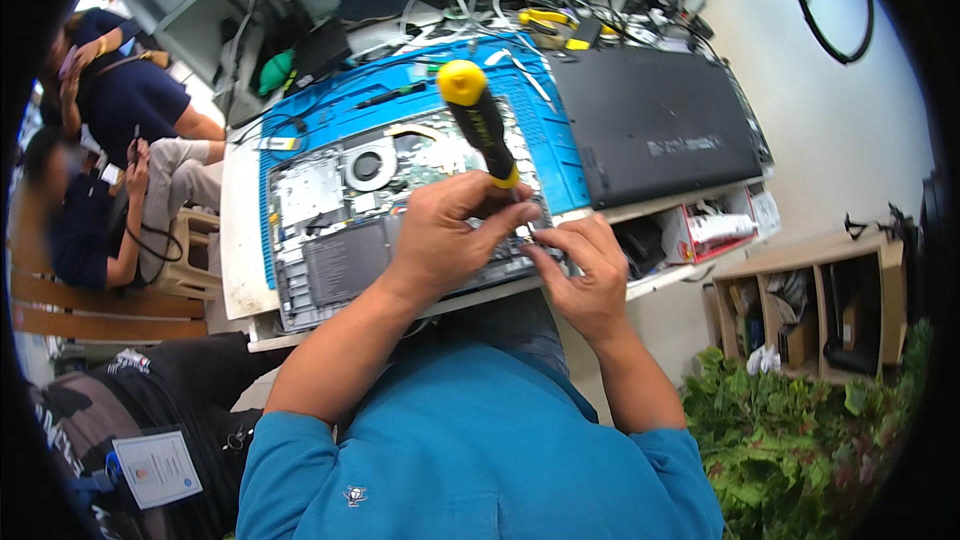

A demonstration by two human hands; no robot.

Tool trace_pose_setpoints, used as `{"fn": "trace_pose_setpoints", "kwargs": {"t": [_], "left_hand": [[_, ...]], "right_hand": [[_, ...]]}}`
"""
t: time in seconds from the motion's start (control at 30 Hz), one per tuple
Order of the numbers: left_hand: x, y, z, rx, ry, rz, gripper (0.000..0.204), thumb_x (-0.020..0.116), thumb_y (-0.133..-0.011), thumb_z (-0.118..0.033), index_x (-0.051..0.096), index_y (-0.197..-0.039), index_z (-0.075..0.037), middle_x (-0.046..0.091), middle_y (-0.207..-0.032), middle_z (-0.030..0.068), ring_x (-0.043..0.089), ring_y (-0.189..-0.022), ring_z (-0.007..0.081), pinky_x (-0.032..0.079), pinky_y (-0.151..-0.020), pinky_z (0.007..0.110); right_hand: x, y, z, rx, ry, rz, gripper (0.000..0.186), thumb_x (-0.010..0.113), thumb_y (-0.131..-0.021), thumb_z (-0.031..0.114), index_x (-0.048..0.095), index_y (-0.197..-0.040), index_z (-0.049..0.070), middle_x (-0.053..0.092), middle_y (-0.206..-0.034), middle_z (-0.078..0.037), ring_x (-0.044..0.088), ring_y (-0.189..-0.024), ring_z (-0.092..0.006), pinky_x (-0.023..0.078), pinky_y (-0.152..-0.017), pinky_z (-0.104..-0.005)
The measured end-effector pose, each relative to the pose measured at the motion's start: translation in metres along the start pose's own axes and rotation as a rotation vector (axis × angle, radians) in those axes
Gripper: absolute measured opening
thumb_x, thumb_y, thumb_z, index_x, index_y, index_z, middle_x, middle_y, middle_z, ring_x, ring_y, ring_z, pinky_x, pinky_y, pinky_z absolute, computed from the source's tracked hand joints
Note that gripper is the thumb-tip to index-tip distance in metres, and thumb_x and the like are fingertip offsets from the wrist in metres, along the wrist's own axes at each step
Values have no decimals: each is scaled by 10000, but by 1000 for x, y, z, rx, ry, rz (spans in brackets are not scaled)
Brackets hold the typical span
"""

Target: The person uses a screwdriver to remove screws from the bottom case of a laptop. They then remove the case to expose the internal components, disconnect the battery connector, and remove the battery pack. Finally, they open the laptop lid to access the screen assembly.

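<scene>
An opened laptop (330, 230) lies on a blue work mat (540, 110), its fan, circuit board and black battery exposed. My left hand (450, 235) grips the lower shaft of a screwdriver with a black and yellow handle (478, 120), its tip down at the laptop's near right corner. My right hand (590, 275) rests beside the tip, fingers pinched at the laptop's edge; what they pinch is too small to tell. Both forearms come out of blue sleeves.
The laptop's dark bottom cover (660, 120) lies to the right on the table. Cables and tools (540, 10) crowd the back. Two people (120, 120) sit at the left. A wooden shelf (820, 310) and green plants (800, 440) stand at the lower right.
</scene>
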State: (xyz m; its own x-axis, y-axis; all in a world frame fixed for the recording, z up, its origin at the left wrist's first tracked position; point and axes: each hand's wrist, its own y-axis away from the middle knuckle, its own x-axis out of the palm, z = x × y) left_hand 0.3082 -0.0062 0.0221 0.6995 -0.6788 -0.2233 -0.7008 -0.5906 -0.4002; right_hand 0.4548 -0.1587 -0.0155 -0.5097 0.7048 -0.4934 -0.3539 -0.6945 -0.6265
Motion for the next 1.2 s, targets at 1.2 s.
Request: {"fn": "trace_pose_setpoints", "kwargs": {"t": [1.2], "left_hand": [[-190,8,10,-34,-862,389,119,887,-882,-190,869,-927,-82,783,-876,70,765,-758,271,607,-707,377]], "right_hand": [[-24,27,-8,210,-4,56,82,815,-966,37,737,-944,22,680,-905,-73,590,-837,-217,431,-659,-341]]}}
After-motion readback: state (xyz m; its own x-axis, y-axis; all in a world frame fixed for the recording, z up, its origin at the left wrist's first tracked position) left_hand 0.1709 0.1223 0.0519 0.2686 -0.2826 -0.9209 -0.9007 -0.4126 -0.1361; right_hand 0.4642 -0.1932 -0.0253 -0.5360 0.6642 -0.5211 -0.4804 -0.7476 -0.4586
